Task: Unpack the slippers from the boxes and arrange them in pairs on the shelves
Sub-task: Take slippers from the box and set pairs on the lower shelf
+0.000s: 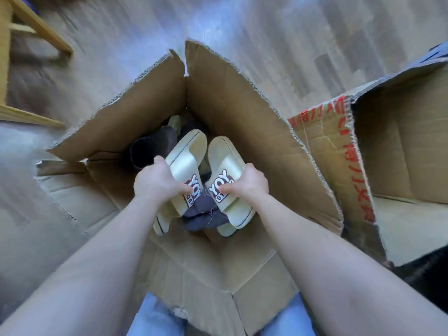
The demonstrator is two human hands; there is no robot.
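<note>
The floor is laid in grey-brown wood-look planks of staggered lengths, with a pale bluish sheen of light across its far part. At the upper left stands light wooden furniture, only its slanting bars showing, blurred. A dark shape lies at the right edge, too unclear to name.
</note>
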